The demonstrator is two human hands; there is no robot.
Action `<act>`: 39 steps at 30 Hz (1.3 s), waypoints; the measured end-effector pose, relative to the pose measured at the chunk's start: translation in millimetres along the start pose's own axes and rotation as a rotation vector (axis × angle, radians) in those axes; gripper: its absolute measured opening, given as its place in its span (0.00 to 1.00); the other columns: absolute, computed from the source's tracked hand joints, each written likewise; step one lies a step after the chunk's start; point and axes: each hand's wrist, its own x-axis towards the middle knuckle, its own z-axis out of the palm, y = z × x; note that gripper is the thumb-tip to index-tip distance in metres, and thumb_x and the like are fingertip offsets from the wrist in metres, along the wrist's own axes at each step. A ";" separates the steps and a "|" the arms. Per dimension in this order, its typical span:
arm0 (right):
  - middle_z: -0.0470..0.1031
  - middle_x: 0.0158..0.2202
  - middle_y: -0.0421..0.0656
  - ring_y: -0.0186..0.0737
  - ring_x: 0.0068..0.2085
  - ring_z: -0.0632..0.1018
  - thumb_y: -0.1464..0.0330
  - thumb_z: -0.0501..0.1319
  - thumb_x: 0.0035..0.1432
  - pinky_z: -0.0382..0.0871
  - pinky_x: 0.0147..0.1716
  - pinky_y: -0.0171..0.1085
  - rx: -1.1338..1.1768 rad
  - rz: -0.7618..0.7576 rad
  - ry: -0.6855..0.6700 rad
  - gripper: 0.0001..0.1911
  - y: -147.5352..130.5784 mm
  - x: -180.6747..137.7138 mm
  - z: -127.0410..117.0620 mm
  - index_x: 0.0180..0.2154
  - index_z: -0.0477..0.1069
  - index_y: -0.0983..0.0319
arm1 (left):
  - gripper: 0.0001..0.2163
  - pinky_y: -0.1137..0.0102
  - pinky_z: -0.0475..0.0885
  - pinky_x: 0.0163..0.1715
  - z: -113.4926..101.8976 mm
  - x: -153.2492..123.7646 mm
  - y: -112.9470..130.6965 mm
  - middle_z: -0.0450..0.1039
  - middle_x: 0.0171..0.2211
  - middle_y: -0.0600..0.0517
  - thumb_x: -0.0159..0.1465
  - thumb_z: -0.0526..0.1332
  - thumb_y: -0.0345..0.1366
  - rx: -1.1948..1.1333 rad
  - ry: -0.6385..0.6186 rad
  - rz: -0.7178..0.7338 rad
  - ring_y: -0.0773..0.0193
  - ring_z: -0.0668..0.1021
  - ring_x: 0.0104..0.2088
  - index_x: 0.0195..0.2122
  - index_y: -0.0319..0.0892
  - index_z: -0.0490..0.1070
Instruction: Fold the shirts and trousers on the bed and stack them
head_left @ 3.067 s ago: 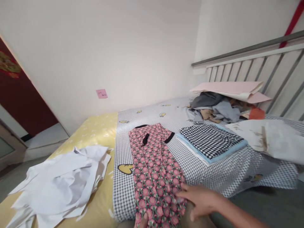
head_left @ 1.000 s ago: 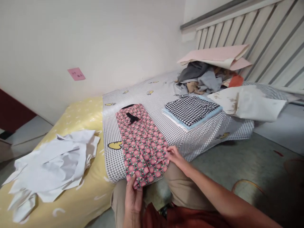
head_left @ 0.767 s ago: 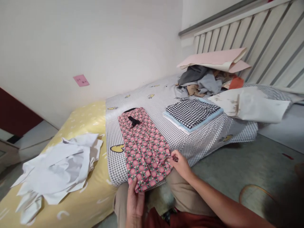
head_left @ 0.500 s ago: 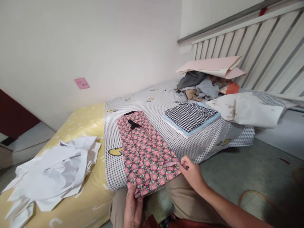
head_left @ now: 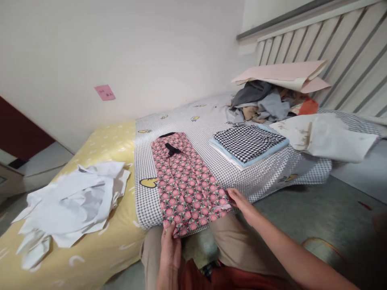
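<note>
A pink floral shirt (head_left: 189, 181) with a black collar and a black bow lies lengthwise on the checked bedsheet, its near end reaching over my knees. My left hand (head_left: 171, 245) pinches its near left corner, thumb on top and the other fingers beneath. At the near right edge my right hand (head_left: 242, 203) holds the cloth, its fingertips partly hidden. To the right lies a stack of folded clothes (head_left: 249, 143), a black-and-white checked piece on top of light blue and white ones.
White cloth pieces (head_left: 72, 201) lie loosely heaped on the yellow sheet (head_left: 111, 139) at left. A rumpled clothes pile (head_left: 266, 102) sits at the back right under a pink sheet (head_left: 281, 73). Beside it are a stained white piece (head_left: 329, 135) and a slatted headboard (head_left: 317, 48).
My right hand has let go of the raised flap and moved to the shirt's right edge, where the cloth now lies flatter. My left hand keeps its corner. The view has shifted slightly.
</note>
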 end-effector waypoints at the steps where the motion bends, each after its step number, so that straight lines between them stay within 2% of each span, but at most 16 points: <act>1: 0.80 0.38 0.41 0.45 0.41 0.77 0.43 0.65 0.47 0.69 0.40 0.40 0.021 -0.012 -0.059 0.26 -2.9 1.0 5.5 0.36 0.73 0.57 | 0.13 0.64 0.72 0.58 -0.1 -0.4 0.3 0.79 0.56 0.52 0.61 0.63 0.31 -0.017 0.004 0.007 0.54 0.72 0.64 0.47 0.50 0.78; 4: 0.78 0.33 0.38 0.42 0.37 0.77 0.49 0.70 0.46 0.68 0.37 0.37 0.081 -0.037 -0.200 0.21 -13.1 -5.6 19.9 0.32 0.71 0.58 | 0.12 0.66 0.74 0.55 -0.4 -1.6 1.7 0.78 0.56 0.54 0.63 0.62 0.34 -0.034 0.021 0.032 0.56 0.73 0.63 0.46 0.53 0.77; 6: 0.77 0.30 0.37 0.38 0.33 0.75 0.53 0.72 0.44 0.66 0.31 0.35 0.113 0.033 -0.230 0.20 -21.5 -13.2 24.9 0.31 0.69 0.58 | 0.11 0.66 0.74 0.55 -0.8 -2.0 2.3 0.79 0.56 0.53 0.63 0.63 0.35 -0.028 0.005 0.018 0.55 0.74 0.62 0.46 0.53 0.78; 9: 0.73 0.26 0.34 0.31 0.23 0.68 0.54 0.73 0.43 0.53 0.20 0.30 0.149 0.177 -0.270 0.22 -35.0 -22.6 24.2 0.34 0.67 0.56 | 0.11 0.64 0.74 0.55 -1.4 -2.2 2.4 0.82 0.52 0.51 0.62 0.65 0.34 -0.006 -0.040 -0.066 0.53 0.76 0.60 0.45 0.50 0.79; 12: 0.66 0.21 0.31 0.26 0.18 0.56 0.54 0.73 0.42 0.40 0.18 0.30 0.166 0.188 -0.330 0.23 -43.4 -27.9 17.0 0.37 0.70 0.56 | 0.10 0.64 0.74 0.54 -1.5 -2.8 1.9 0.83 0.49 0.50 0.61 0.66 0.33 0.010 -0.029 -0.095 0.52 0.77 0.59 0.43 0.49 0.80; 15: 0.65 0.21 0.30 0.26 0.17 0.53 0.55 0.73 0.43 0.38 0.18 0.31 0.099 0.198 -0.321 0.26 -37.0 -29.0 8.8 0.43 0.73 0.57 | 0.11 0.63 0.74 0.55 -1.3 -3.5 1.2 0.82 0.51 0.49 0.60 0.66 0.33 -0.005 -0.014 -0.084 0.51 0.76 0.60 0.44 0.48 0.80; 17: 0.64 0.19 0.30 0.27 0.18 0.55 0.57 0.72 0.43 0.41 0.19 0.31 0.013 0.185 -0.305 0.25 -23.9 -26.9 3.1 0.43 0.74 0.57 | 0.11 0.63 0.73 0.55 -1.5 -3.6 0.5 0.81 0.52 0.50 0.60 0.66 0.33 -0.009 -0.015 -0.081 0.51 0.76 0.60 0.44 0.48 0.80; 20: 0.66 0.18 0.31 0.33 0.20 0.64 0.62 0.70 0.39 0.51 0.22 0.33 -0.184 0.078 -0.283 0.19 -2.1 -20.9 -8.7 0.37 0.73 0.57 | 0.12 0.64 0.72 0.57 -1.5 -3.9 -0.8 0.81 0.53 0.50 0.61 0.66 0.35 -0.014 -0.013 -0.071 0.52 0.74 0.62 0.46 0.48 0.80; 22: 0.66 0.18 0.31 0.37 0.22 0.67 0.65 0.67 0.39 0.54 0.25 0.34 -0.407 -0.036 -0.150 0.17 4.4 -18.0 -17.8 0.36 0.72 0.56 | 0.13 0.64 0.71 0.58 -1.0 -4.2 -1.6 0.80 0.55 0.49 0.62 0.65 0.35 -0.018 -0.011 -0.067 0.52 0.73 0.63 0.48 0.47 0.79; 24: 0.66 0.19 0.33 0.39 0.23 0.69 0.65 0.64 0.45 0.54 0.26 0.36 -0.626 -0.182 0.038 0.15 0.3 -18.6 -23.3 0.39 0.72 0.55 | 0.14 0.64 0.72 0.57 0.0 -4.4 -2.0 0.78 0.56 0.48 0.61 0.65 0.34 -0.029 -0.013 -0.056 0.52 0.73 0.63 0.49 0.47 0.79; 26: 0.70 0.23 0.37 0.42 0.26 0.71 0.61 0.60 0.54 0.55 0.28 0.38 -0.735 -0.337 0.119 0.10 -12.0 -22.5 -19.7 0.40 0.70 0.55 | 0.14 0.64 0.72 0.57 0.9 -4.2 -1.7 0.78 0.57 0.48 0.61 0.65 0.33 -0.052 -0.007 -0.035 0.52 0.73 0.63 0.49 0.47 0.79; 28: 0.73 0.28 0.40 0.44 0.30 0.73 0.57 0.55 0.62 0.57 0.29 0.39 -0.776 -0.439 0.090 0.09 -26.4 -27.4 -5.4 0.38 0.68 0.54 | 0.14 0.64 0.73 0.56 1.3 -3.8 -1.0 0.78 0.56 0.47 0.61 0.65 0.32 -0.077 0.003 -0.021 0.52 0.74 0.62 0.48 0.47 0.79; 31: 0.76 0.35 0.43 0.44 0.33 0.75 0.54 0.58 0.62 0.56 0.29 0.38 -0.860 -0.479 0.022 0.12 -39.4 -30.2 27.0 0.36 0.67 0.55 | 0.13 0.63 0.74 0.56 -0.3 -3.6 0.3 0.79 0.55 0.49 0.62 0.64 0.33 -0.093 0.001 -0.012 0.53 0.75 0.61 0.48 0.49 0.79; 33: 0.76 0.37 0.43 0.43 0.34 0.75 0.58 0.62 0.59 0.54 0.28 0.37 -0.955 -0.490 -0.006 0.09 -40.4 -27.8 46.2 0.34 0.67 0.55 | 0.13 0.63 0.74 0.56 -2.3 -4.0 0.5 0.80 0.54 0.51 0.61 0.64 0.33 -0.081 -0.007 -0.015 0.53 0.75 0.61 0.46 0.51 0.79; 35: 0.76 0.34 0.43 0.42 0.33 0.75 0.65 0.61 0.60 0.52 0.28 0.37 -1.033 -0.497 -0.012 0.05 -38.4 -23.9 58.5 0.32 0.66 0.56 | 0.12 0.62 0.74 0.57 -4.4 -4.8 0.3 0.80 0.54 0.50 0.61 0.65 0.33 -0.077 -0.026 -0.021 0.52 0.75 0.61 0.46 0.50 0.80; 39: 0.77 0.32 0.42 0.41 0.32 0.76 0.69 0.56 0.62 0.56 0.30 0.36 -1.055 -0.576 -0.045 0.07 -35.2 -20.2 64.3 0.32 0.69 0.56 | 0.14 0.63 0.72 0.59 -6.1 -6.0 0.7 0.77 0.58 0.49 0.59 0.69 0.36 -0.115 -0.062 -0.051 0.51 0.70 0.65 0.47 0.49 0.80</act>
